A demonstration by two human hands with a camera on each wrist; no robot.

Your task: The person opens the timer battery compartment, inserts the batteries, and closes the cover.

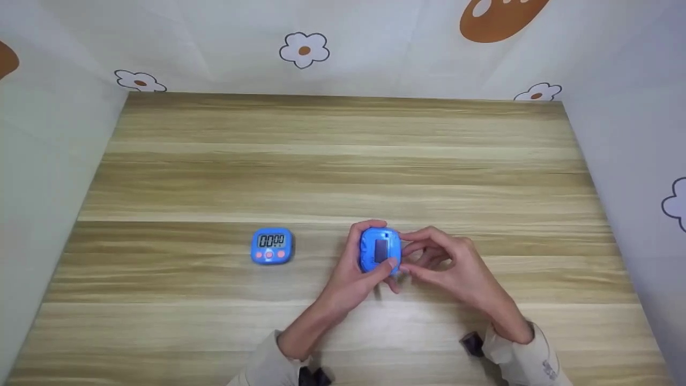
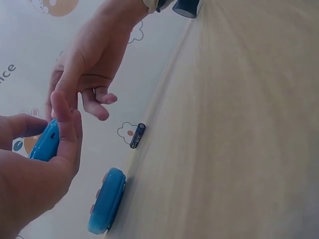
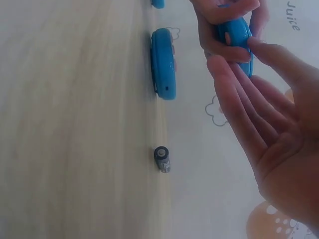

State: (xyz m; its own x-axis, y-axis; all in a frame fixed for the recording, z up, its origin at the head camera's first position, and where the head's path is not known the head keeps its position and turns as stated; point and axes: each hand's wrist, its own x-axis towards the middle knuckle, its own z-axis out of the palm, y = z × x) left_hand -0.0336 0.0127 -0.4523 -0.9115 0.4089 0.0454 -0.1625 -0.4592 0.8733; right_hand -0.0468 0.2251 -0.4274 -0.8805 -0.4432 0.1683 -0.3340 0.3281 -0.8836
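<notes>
A blue digital timer (image 1: 366, 263) lies in my left hand (image 1: 345, 279), its back with a dark rectangular recess turned up in the head view. The left thumb rests across that back, while the other fingers wrap around the far edge and underneath. At the timer's right edge are the thumb and fingertips of my right hand (image 1: 461, 268); the right wrist view shows these fingers (image 3: 239, 112) fairly straight, with the thumb tip against the timer (image 3: 239, 32). Left of the hands, a second blue timer (image 1: 271, 246) lies display up, with pink buttons.
In the right wrist view a blue timer (image 3: 163, 64) and a small dark battery (image 3: 162, 159) lie on the wooden table (image 1: 343, 161). Part of another blue object (image 3: 158, 3) shows at the top edge. White cloth walls (image 1: 375, 53) with flower prints enclose the table.
</notes>
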